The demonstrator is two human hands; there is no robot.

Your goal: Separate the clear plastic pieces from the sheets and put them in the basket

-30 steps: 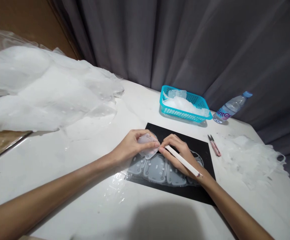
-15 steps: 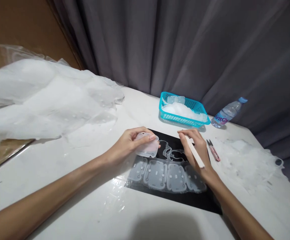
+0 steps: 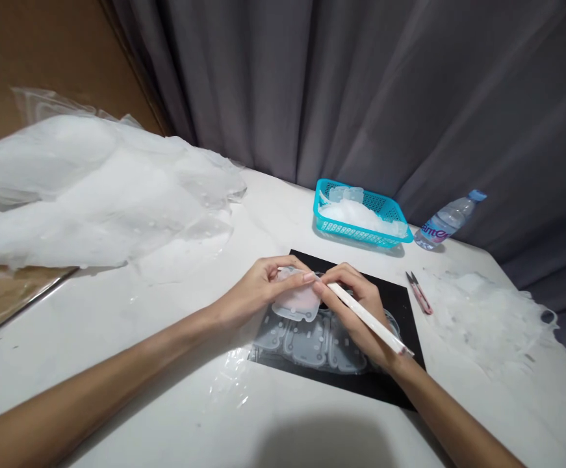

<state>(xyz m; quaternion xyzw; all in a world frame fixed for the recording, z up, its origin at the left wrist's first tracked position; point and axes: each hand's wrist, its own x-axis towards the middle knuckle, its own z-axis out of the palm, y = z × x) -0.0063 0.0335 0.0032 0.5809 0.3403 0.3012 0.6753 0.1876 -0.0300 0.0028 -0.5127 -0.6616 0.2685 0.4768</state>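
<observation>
Between the thumb and fingers of my left hand point(image 3: 268, 286) is a small translucent plastic piece point(image 3: 296, 304), rounded at the corners. My right hand point(image 3: 355, 299) grips a slim white stick-like tool point(image 3: 370, 318) like a pen, its back end slanting toward my wrist. The right fingertips meet the upper right edge of the plastic piece; the tool's tip is hidden there. Beneath both hands, a sheet of joined translucent pieces point(image 3: 305, 341) lies on a black mat point(image 3: 390, 390). My right hand covers part of that sheet.
A turquoise basket point(image 3: 360, 236) with white pieces stands at the back, beside a water bottle point(image 3: 446, 224). Small pink-handled snips point(image 3: 420, 296) lie right of the mat, near clear plastic scraps point(image 3: 487, 318). Large bags of white material point(image 3: 92, 188) fill the left, before a cardboard box point(image 3: 58, 45).
My right hand has moved left with the white tool and now meets the plastic piece. My left hand has shifted slightly right and down with the piece.
</observation>
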